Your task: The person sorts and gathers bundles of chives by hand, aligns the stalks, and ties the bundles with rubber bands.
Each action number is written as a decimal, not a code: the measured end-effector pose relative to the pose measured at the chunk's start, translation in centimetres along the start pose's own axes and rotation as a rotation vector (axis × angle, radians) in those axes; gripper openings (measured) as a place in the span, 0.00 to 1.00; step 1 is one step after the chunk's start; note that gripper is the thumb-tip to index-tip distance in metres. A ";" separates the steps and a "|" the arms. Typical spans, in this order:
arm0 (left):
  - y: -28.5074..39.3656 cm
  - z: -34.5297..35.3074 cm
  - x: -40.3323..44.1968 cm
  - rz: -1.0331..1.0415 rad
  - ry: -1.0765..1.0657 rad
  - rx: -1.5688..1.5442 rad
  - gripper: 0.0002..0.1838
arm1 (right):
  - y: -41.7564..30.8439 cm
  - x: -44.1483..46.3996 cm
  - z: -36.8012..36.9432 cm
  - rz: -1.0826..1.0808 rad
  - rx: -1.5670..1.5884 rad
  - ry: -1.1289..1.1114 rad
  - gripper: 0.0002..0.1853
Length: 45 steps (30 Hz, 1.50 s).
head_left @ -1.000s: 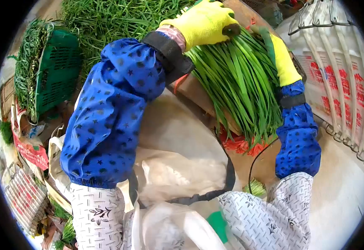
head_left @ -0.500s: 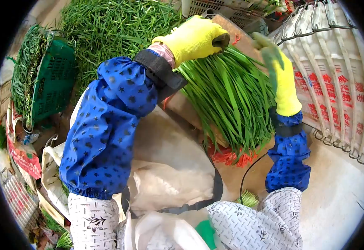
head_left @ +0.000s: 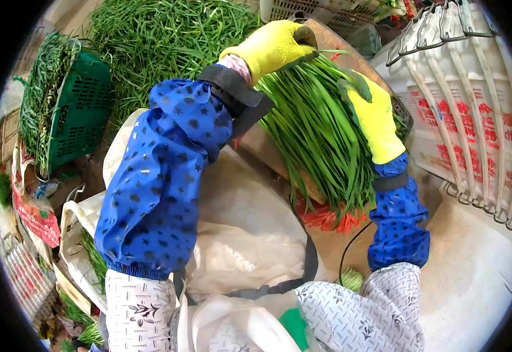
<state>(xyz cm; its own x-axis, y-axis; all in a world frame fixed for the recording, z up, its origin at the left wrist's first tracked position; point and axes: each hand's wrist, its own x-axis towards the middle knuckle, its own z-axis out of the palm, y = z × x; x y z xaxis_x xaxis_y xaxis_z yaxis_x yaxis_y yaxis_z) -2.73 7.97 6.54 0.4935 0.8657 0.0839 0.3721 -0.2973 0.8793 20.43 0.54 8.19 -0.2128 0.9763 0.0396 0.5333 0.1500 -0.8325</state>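
A large pile of garlic chives (head_left: pixel 320 129), long flat green leaves, lies on a brown board in front of me. My left hand (head_left: pixel 276 50), in a yellow glove with a dark palm, is closed at the far end of the chives; its fingertips are partly hidden. On the right side of the pile, my right hand (head_left: pixel 373 114), gloved the same way, has its fingers bent against the leaves and seems closed on some of them. Red ties (head_left: pixel 332 218) show at the pile's near end.
Loose greens (head_left: pixel 162 58) are heaped at the far left, beside a green crate (head_left: pixel 80 108) of leafy stalks. A white sack with red print (head_left: pixel 467 117) hangs on a wire rack at right. A pale bag (head_left: pixel 244 246) lies before my lap.
My right hand has moved left and down from beside the pile onto the chives, its fingers now bent. My left hand stays at the far end, shifted only slightly.
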 end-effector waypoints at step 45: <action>-2.4 7.9 4.1 0.002 -0.029 0.838 0.25 | 9.1 13.0 0.0 -0.133 -0.681 -0.029 0.20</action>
<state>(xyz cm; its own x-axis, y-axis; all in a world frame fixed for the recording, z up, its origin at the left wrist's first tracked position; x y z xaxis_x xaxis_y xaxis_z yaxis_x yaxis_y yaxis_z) 4.61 9.05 1.08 0.5108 0.8574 0.0629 0.8264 -0.5099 0.2387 22.50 14.62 1.14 -0.3287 0.9397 0.0942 0.8944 0.3417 -0.2887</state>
